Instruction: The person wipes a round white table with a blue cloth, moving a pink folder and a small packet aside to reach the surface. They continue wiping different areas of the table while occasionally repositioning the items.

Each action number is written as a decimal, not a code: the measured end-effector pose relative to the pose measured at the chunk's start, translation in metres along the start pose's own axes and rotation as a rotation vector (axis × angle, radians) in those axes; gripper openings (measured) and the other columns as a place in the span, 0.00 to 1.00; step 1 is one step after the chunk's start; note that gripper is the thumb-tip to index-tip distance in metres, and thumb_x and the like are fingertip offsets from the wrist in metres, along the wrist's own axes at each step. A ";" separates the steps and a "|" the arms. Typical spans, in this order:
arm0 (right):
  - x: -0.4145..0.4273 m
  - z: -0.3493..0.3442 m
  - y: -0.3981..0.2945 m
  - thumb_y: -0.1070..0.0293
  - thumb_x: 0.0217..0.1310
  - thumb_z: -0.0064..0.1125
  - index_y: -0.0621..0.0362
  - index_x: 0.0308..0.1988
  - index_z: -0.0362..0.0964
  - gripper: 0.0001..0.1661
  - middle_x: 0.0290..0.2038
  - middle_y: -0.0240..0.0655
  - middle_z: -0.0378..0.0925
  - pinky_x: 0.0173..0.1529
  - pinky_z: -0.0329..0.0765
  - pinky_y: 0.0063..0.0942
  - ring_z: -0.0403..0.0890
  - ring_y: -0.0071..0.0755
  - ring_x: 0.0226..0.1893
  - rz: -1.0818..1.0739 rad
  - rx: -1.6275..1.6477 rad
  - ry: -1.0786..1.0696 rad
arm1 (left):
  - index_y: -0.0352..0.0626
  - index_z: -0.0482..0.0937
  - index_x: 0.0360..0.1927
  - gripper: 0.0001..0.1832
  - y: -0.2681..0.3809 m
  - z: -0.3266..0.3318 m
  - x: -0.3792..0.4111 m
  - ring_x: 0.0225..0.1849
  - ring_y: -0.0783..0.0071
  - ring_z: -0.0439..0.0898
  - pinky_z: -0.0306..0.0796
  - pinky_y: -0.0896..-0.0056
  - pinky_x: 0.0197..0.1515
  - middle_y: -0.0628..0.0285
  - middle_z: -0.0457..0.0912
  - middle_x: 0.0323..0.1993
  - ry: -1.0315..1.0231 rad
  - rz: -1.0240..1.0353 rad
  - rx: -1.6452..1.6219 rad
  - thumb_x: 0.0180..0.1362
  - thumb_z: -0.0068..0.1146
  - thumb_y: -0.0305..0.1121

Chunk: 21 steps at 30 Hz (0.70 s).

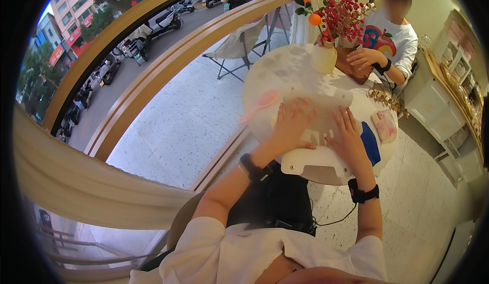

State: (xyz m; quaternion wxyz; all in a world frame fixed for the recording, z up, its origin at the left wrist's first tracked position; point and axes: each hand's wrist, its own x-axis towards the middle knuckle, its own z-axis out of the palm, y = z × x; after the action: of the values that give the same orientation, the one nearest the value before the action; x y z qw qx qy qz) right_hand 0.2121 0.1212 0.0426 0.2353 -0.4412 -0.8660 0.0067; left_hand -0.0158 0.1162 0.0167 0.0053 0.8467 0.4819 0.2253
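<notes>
A pale, partly see-through plastic sheet (320, 121) lies spread on the round white table (263, 64) before me. It has metal snaps at its corners and a cut-out along the near edge. My left hand (296, 125) rests palm down on its left part, fingers spread. On the right part lies my right hand (347, 139), also flat with the fingers apart. Neither hand grips anything. A flat dark blue piece (369, 144) shows beside my right hand, partly covered by it. Left of the sheet is a pink hairbrush (267, 97), its handle toward the table edge.
Across the table, a person (389, 39) has a hand on a brown pouch (353, 64). Nearby stand a cream vase (324, 58) of red berries, a dried sprig (389, 102) and a pink-and-white packet (384, 125). A wooden window frame (183, 51) runs left; a white cabinet (433, 100) stands right.
</notes>
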 end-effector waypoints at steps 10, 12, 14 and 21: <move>0.008 0.023 0.020 0.59 0.64 0.50 0.52 0.65 0.56 0.31 0.67 0.49 0.54 0.67 0.58 0.45 0.55 0.57 0.67 0.110 0.030 -0.021 | 0.50 0.55 0.70 0.56 -0.014 0.011 -0.001 0.73 0.44 0.42 0.38 0.28 0.66 0.42 0.44 0.71 0.028 -0.059 -0.021 0.41 0.58 0.70; 0.012 0.027 0.018 0.60 0.64 0.50 0.51 0.65 0.56 0.31 0.67 0.47 0.53 0.67 0.56 0.45 0.54 0.55 0.67 0.092 -0.064 0.010 | 0.50 0.56 0.70 0.55 -0.008 0.004 0.002 0.72 0.44 0.42 0.36 0.29 0.66 0.42 0.45 0.71 0.049 -0.017 0.010 0.42 0.57 0.70; 0.019 0.033 0.012 0.60 0.65 0.49 0.49 0.66 0.55 0.31 0.68 0.45 0.52 0.69 0.53 0.45 0.52 0.51 0.69 0.049 -0.232 0.062 | 0.50 0.58 0.69 0.54 -0.006 0.004 0.003 0.72 0.44 0.43 0.35 0.30 0.67 0.42 0.46 0.71 0.064 0.011 0.049 0.42 0.56 0.71; 0.041 0.055 0.021 0.56 0.64 0.49 0.46 0.64 0.59 0.30 0.67 0.43 0.54 0.68 0.53 0.52 0.53 0.47 0.68 -0.054 -0.155 0.108 | 0.49 0.63 0.66 0.51 -0.006 0.005 0.006 0.72 0.47 0.45 0.33 0.34 0.69 0.44 0.52 0.69 0.058 0.077 0.129 0.42 0.54 0.72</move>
State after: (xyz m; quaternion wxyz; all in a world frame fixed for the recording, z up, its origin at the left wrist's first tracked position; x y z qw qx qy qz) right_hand 0.1845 0.1764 0.0058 0.2468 -0.4343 -0.8616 -0.0904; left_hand -0.0164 0.1255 0.0129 -0.0719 0.8564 0.4624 0.2180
